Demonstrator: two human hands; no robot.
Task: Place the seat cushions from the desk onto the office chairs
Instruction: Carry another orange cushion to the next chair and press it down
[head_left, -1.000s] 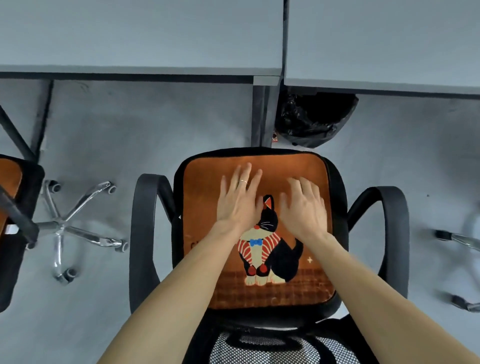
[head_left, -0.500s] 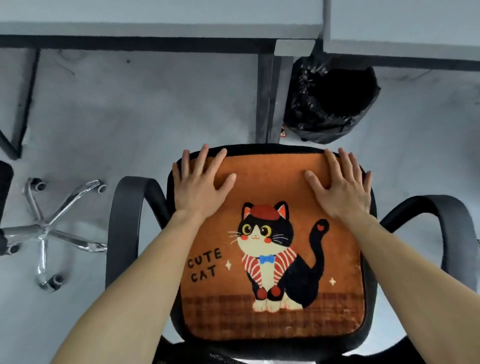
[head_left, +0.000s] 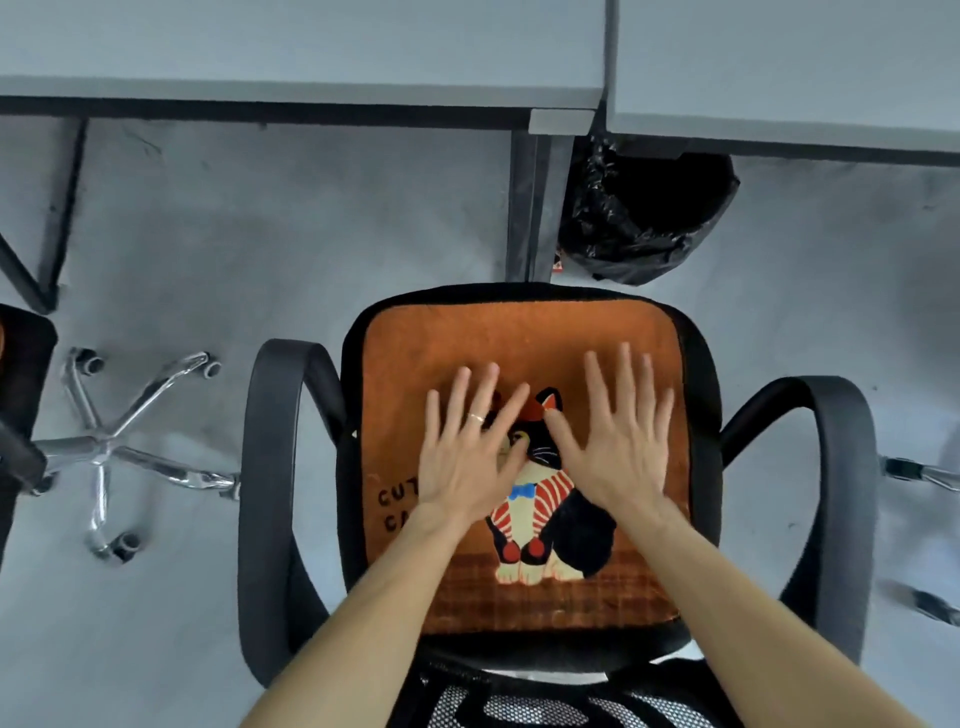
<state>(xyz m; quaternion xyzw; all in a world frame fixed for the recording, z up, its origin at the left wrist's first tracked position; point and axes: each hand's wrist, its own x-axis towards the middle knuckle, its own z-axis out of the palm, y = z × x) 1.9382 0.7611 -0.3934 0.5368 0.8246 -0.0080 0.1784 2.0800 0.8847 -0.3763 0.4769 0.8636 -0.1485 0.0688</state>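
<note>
At the centre of the frame, a cushion (head_left: 519, 353) is lying flat on the chair (head_left: 810, 415) seat, so this one looks placed. Both the left hand (head_left: 465, 452) and right hand (head_left: 618, 441) are spreading open, palms down on it, gripping nothing. No cushions are showing on the tabletop (head_left: 291, 47) at the top of the frame.

Both bare forearms reached up from the lower frame; the left hand (head_left: 464, 457) and right hand (head_left: 618, 441) lay palm-down at centre, fingers (head_left: 595, 382) spread flat.
</note>
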